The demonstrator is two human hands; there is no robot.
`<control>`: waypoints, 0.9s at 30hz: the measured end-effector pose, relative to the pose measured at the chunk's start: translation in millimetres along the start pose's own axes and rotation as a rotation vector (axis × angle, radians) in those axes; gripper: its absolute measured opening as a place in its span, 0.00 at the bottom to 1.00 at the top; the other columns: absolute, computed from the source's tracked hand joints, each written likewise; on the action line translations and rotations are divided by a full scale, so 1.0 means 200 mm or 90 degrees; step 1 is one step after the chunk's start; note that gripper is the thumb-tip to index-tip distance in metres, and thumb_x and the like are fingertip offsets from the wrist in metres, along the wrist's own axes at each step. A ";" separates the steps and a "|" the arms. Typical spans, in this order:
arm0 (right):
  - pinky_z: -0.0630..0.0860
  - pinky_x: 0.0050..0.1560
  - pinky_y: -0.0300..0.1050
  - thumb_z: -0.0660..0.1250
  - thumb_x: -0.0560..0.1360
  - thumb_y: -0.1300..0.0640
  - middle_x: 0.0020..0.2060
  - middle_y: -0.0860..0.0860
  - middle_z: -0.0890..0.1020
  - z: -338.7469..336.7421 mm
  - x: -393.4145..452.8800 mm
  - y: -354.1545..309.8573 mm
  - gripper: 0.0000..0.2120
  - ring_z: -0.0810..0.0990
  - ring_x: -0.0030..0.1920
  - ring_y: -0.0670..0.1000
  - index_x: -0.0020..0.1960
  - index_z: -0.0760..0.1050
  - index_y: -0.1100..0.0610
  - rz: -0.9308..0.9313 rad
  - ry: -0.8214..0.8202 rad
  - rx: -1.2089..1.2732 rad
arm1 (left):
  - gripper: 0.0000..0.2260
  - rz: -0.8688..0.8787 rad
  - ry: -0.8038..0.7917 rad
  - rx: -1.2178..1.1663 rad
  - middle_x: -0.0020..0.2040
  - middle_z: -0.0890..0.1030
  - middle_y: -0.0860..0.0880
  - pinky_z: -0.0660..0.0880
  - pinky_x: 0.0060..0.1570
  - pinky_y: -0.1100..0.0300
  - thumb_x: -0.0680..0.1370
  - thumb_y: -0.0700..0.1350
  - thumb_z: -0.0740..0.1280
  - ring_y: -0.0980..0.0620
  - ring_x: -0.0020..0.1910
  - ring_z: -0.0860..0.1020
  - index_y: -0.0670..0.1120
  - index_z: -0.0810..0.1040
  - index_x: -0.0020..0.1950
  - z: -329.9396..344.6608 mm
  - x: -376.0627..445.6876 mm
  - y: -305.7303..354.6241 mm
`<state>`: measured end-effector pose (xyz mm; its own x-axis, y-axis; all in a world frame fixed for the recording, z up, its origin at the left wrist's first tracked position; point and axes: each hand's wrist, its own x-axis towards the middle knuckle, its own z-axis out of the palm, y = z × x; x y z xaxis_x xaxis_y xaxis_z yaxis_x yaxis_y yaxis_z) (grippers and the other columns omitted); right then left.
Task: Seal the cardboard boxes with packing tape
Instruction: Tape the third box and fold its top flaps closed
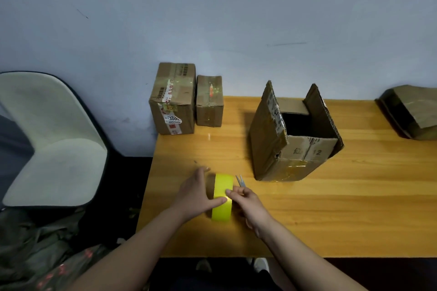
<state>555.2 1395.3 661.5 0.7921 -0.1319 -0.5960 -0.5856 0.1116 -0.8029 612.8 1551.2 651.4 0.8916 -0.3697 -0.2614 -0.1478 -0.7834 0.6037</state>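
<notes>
"12" on open box (pixel 316 151); "300" on sticker (pixel 173 119)

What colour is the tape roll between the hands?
Yellow tape roll; the head view, the only one, shows it clearly.

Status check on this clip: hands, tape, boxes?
Left hand grips yellow tape roll; right hand picks at the roll, holding scissors. Open box untaped, flaps up. Nothing between roll and box.
</notes>
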 end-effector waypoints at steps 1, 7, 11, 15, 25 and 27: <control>0.71 0.34 0.29 0.68 0.77 0.57 0.44 0.48 0.77 0.01 0.01 0.01 0.09 0.76 0.42 0.44 0.55 0.73 0.57 0.009 0.001 0.024 | 0.43 0.006 -0.002 -0.002 0.72 0.65 0.49 0.64 0.67 0.54 0.67 0.63 0.74 0.48 0.70 0.66 0.49 0.56 0.73 0.00 -0.01 0.00; 0.70 0.33 0.39 0.64 0.79 0.57 0.33 0.51 0.69 0.03 0.10 0.07 0.03 0.69 0.33 0.48 0.51 0.75 0.55 0.104 -0.030 0.198 | 0.41 0.023 0.109 -0.100 0.70 0.66 0.48 0.67 0.67 0.49 0.66 0.69 0.63 0.49 0.69 0.66 0.48 0.58 0.72 -0.11 -0.06 -0.05; 0.77 0.45 0.44 0.59 0.82 0.56 0.40 0.53 0.71 0.12 0.19 0.15 0.11 0.72 0.39 0.51 0.64 0.72 0.54 0.211 -0.029 0.265 | 0.34 0.007 0.154 -0.132 0.73 0.63 0.48 0.65 0.68 0.51 0.75 0.54 0.70 0.50 0.71 0.63 0.49 0.55 0.73 -0.21 -0.08 -0.10; 0.75 0.54 0.52 0.56 0.83 0.57 0.49 0.55 0.80 0.16 0.21 0.17 0.13 0.79 0.47 0.53 0.66 0.69 0.55 0.256 -0.012 0.263 | 0.34 -0.001 0.150 -0.137 0.74 0.62 0.48 0.64 0.69 0.52 0.75 0.53 0.69 0.50 0.72 0.63 0.48 0.54 0.74 -0.22 -0.11 -0.13; 0.76 0.30 0.44 0.57 0.82 0.54 0.46 0.58 0.78 0.16 0.25 0.23 0.14 0.76 0.39 0.54 0.60 0.76 0.61 0.273 0.093 0.078 | 0.35 -0.011 0.119 -0.101 0.75 0.62 0.50 0.65 0.69 0.51 0.75 0.55 0.69 0.51 0.73 0.63 0.49 0.54 0.75 -0.21 -0.12 -0.14; 0.75 0.28 0.42 0.57 0.82 0.54 0.50 0.60 0.79 0.15 0.25 0.23 0.14 0.77 0.40 0.55 0.59 0.76 0.61 0.273 0.099 0.070 | 0.34 -0.003 0.112 -0.094 0.74 0.62 0.50 0.65 0.69 0.53 0.75 0.55 0.69 0.51 0.73 0.63 0.49 0.54 0.75 -0.20 -0.12 -0.12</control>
<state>572.8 1423.7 595.0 0.4422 -0.1957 -0.8753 -0.8260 0.2914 -0.4825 612.7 1599.6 672.9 0.9551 -0.2631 -0.1361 -0.0913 -0.6984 0.7099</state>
